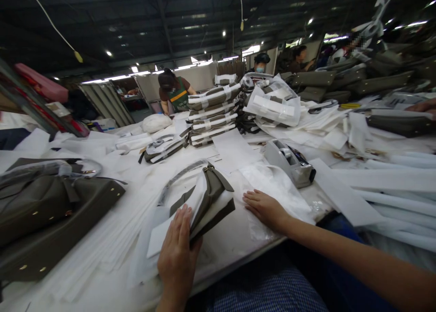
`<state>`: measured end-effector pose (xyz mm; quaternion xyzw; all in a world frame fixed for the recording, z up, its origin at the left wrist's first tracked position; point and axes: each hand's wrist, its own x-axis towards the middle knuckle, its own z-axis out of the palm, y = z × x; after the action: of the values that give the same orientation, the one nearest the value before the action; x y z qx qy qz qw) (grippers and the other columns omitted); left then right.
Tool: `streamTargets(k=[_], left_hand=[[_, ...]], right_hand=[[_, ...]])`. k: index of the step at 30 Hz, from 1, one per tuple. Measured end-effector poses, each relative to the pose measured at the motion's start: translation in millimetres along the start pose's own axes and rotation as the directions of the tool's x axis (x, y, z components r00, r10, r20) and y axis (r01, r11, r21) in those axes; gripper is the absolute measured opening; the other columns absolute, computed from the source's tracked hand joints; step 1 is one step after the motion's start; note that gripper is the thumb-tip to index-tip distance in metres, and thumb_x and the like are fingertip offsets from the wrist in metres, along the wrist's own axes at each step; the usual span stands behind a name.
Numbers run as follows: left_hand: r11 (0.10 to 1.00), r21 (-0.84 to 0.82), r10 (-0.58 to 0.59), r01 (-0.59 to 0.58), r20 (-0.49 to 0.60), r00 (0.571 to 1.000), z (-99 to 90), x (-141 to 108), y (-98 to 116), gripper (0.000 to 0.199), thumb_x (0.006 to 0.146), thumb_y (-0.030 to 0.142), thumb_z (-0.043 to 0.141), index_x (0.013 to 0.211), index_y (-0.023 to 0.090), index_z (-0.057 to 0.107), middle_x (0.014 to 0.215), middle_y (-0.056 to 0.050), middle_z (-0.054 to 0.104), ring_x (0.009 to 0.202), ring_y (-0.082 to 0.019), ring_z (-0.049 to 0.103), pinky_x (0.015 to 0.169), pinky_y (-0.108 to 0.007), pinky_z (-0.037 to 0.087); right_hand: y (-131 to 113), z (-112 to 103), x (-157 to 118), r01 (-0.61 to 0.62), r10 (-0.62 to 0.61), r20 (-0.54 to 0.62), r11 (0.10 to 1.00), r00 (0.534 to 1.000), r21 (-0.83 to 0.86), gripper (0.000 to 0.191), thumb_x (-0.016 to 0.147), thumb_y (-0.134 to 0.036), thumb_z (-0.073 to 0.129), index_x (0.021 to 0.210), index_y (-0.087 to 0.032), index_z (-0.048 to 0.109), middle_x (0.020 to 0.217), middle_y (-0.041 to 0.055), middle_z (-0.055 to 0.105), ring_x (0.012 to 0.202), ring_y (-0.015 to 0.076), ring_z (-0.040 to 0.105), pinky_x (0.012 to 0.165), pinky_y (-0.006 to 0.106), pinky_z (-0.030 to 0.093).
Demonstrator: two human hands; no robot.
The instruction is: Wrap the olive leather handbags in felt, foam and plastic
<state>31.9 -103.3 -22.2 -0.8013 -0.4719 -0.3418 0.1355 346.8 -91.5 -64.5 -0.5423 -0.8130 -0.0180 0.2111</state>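
In front of me an olive handbag (213, 189) stands tilted on the white table, its wrapped handle (177, 175) arching away behind it. A white foam sheet (160, 235) lies against the bag's side. My left hand (179, 248) is closed around the bag's near end, fingers over the white sheet and thumb on the other side. To the right, my right hand (267, 210) rests flat with fingers stretched out on a clear plastic bag (272, 180), holding nothing. A tape dispenser (289, 162) sits just beyond that hand.
Large olive bags (51, 221) lie at left beside layered white sheets (112, 230). Stacked wrapped bags (213, 116) rise at the back. White foam strips (398, 180) cover the right side. A co-worker (175, 91) bends over the far side; other people are farther back.
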Motion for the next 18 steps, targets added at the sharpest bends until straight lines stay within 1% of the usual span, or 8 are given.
streamTargets(k=[4,7,9,11,13,14,17,18], left_hand=[[0.997,-0.030,-0.076,0.076,-0.025,0.997,-6.9,1.9,-1.1,0.082,0.088,0.013,0.062,0.156,0.027,0.018,0.149,-0.008,0.048,0.133,-0.026,0.050,0.109,-0.041,0.046],[0.995,-0.042,-0.097,0.096,-0.025,0.995,-9.3,1.9,-1.3,0.088,0.083,0.013,0.069,0.155,0.028,0.020,0.149,-0.008,0.048,0.131,-0.027,0.052,0.108,-0.040,0.046],[0.994,-0.051,-0.096,0.094,-0.022,0.995,-9.8,1.9,-0.8,0.090,0.081,0.012,0.072,0.155,0.028,0.022,0.150,-0.008,0.048,0.132,-0.028,0.052,0.109,-0.040,0.045],[0.994,-0.059,-0.088,0.087,-0.016,0.996,-9.9,1.8,-0.1,0.090,0.081,0.011,0.072,0.154,0.028,0.022,0.150,-0.008,0.047,0.133,-0.027,0.050,0.109,-0.040,0.044],[0.995,-0.066,-0.077,0.076,-0.012,0.997,-9.7,1.7,0.4,0.091,0.081,0.010,0.072,0.154,0.028,0.022,0.151,-0.007,0.046,0.134,-0.027,0.049,0.110,-0.039,0.044],[0.995,-0.069,-0.069,0.068,-0.013,0.997,-9.5,1.5,0.5,0.091,0.081,0.009,0.072,0.155,0.027,0.022,0.151,-0.007,0.046,0.135,-0.027,0.048,0.110,-0.039,0.043],[0.996,-0.077,-0.049,0.048,-0.015,0.999,-8.1,1.1,0.0,0.092,0.081,0.009,0.071,0.155,0.027,0.021,0.151,-0.008,0.045,0.135,-0.027,0.048,0.111,-0.040,0.043],[0.996,-0.080,-0.043,0.042,-0.013,0.999,-7.5,1.1,-0.3,0.092,0.081,0.009,0.071,0.155,0.027,0.020,0.151,-0.008,0.046,0.135,-0.028,0.048,0.111,-0.041,0.043]], right_hand=[[-18.3,-0.6,-7.0,0.121,-0.118,-0.030,0.985,0.993,0.125,0.028,0.100,-0.024,0.044,0.106,-0.019,0.071,0.112,0.0068,0.074,0.107,0.0207,0.069,0.107,0.045,0.045],[-44.4,-7.2,-15.0,0.246,-0.256,0.006,0.933,0.967,0.264,0.026,0.100,-0.027,0.047,0.108,-0.021,0.071,0.112,0.0035,0.074,0.107,0.0184,0.068,0.107,0.040,0.045],[-61.1,-14.4,-17.3,0.255,-0.287,0.047,0.905,0.957,0.340,0.026,0.100,-0.031,0.047,0.107,-0.023,0.072,0.110,0.0026,0.075,0.105,0.0176,0.068,0.101,0.033,0.048],[-71.2,-21.5,-13.1,0.175,-0.207,0.061,0.926,0.976,0.333,0.033,0.100,-0.037,0.046,0.092,-0.022,0.074,0.092,0.0039,0.076,0.091,0.0175,0.070,0.089,0.030,0.052],[-73.2,-24.0,-2.1,0.049,-0.052,0.002,0.963,0.999,0.266,0.042,0.101,-0.041,0.043,0.079,-0.020,0.072,0.076,0.0060,0.073,0.079,0.0184,0.068,0.081,0.030,0.052],[-71.6,-22.2,5.1,0.002,0.009,-0.046,0.972,0.999,0.234,0.043,0.101,-0.041,0.042,0.079,-0.020,0.071,0.077,0.0072,0.072,0.079,0.0194,0.068,0.081,0.032,0.052],[-64.1,-4.6,24.8,-0.093,0.110,-0.114,0.985,0.987,0.144,0.033,0.097,-0.040,0.050,0.111,-0.017,0.068,0.118,0.0146,0.069,0.111,0.0281,0.062,0.100,0.045,0.047],[-62.8,3.7,28.7,-0.126,0.137,-0.095,0.986,0.986,0.108,0.042,0.094,-0.042,0.055,0.125,-0.015,0.062,0.133,0.0183,0.061,0.123,0.0323,0.055,0.106,0.050,0.042]])
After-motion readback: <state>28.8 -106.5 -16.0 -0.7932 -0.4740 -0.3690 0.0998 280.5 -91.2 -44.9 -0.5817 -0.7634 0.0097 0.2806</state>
